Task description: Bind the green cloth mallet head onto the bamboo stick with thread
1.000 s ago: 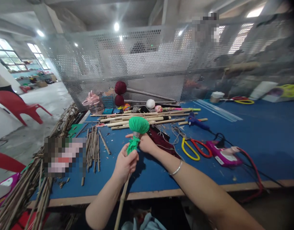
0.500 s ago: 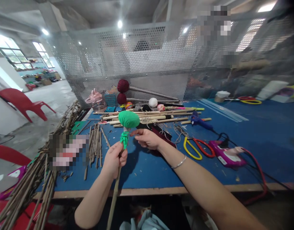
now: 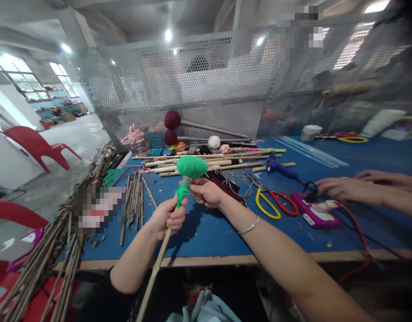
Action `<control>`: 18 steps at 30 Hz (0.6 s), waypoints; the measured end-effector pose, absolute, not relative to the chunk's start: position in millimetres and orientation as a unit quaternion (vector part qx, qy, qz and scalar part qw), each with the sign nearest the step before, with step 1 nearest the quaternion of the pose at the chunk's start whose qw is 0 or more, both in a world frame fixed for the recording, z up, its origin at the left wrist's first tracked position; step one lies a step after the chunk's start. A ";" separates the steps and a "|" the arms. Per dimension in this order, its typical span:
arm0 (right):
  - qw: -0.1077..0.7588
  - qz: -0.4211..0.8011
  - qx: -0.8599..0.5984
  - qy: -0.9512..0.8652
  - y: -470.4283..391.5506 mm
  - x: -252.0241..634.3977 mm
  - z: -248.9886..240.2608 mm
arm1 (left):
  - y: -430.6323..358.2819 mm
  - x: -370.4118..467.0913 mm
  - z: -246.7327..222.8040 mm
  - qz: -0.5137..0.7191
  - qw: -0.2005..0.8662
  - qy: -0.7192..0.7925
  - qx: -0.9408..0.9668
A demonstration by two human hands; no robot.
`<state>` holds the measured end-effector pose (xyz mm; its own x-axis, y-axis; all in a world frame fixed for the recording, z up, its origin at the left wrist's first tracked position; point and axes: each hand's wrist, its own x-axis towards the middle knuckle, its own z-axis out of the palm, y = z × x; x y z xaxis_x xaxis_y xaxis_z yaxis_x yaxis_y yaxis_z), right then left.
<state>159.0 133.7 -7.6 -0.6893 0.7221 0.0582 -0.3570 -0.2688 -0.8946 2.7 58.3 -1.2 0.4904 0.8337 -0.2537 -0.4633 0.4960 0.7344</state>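
My left hand (image 3: 170, 215) is closed around a wooden stick (image 3: 158, 259), just under its top. A rounded head covered in green cloth (image 3: 192, 167) sits on that end, and the loose green cloth tails (image 3: 182, 191) are gathered round the neck below it. My right hand (image 3: 206, 193) pinches at the neck from the right, its fingertips against the binding under the head. What is between those fingertips is too small to make out. The stick leans, its lower end running down toward my lap.
Scissors with yellow and red handles (image 3: 258, 201), a blue glue gun (image 3: 276, 166) and a purple power strip (image 3: 311, 213) lie right. A co-worker's hands (image 3: 343, 190) are beside the strip. Behind are pale sticks (image 3: 222, 163) and dark red balls (image 3: 172, 120). Twig bundles (image 3: 133, 201) lie left.
The green-headed stick and my left hand have shifted right and tilted. My right fingertips, apart from the neck before, now touch it. A co-worker's hands have come in at the right.
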 end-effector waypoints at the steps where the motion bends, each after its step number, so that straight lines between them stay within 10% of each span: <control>1: 0.341 0.787 -0.174 -0.484 132.5 158.4 -8.6 | 58.5 0.9 -3.4 0.389 0.821 0.297 0.293; 5: 0.356 0.797 -0.158 -0.462 130.0 155.0 -11.1 | 53.4 2.7 -3.1 0.408 0.743 0.421 0.324; 12: 0.393 0.742 -0.228 -0.492 126.1 142.8 -10.7 | 42.4 32.0 16.2 0.549 0.287 0.614 0.489; 18: 0.426 0.630 -0.279 -0.586 126.3 144.7 -5.3 | 50.1 26.1 5.4 0.555 0.240 0.611 0.511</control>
<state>144.7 126.3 -5.3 -0.4820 0.8637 0.1471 -0.2092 0.0496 -0.9766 26.1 50.1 5.4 -0.3620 0.8910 0.2740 0.3586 -0.1382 0.9232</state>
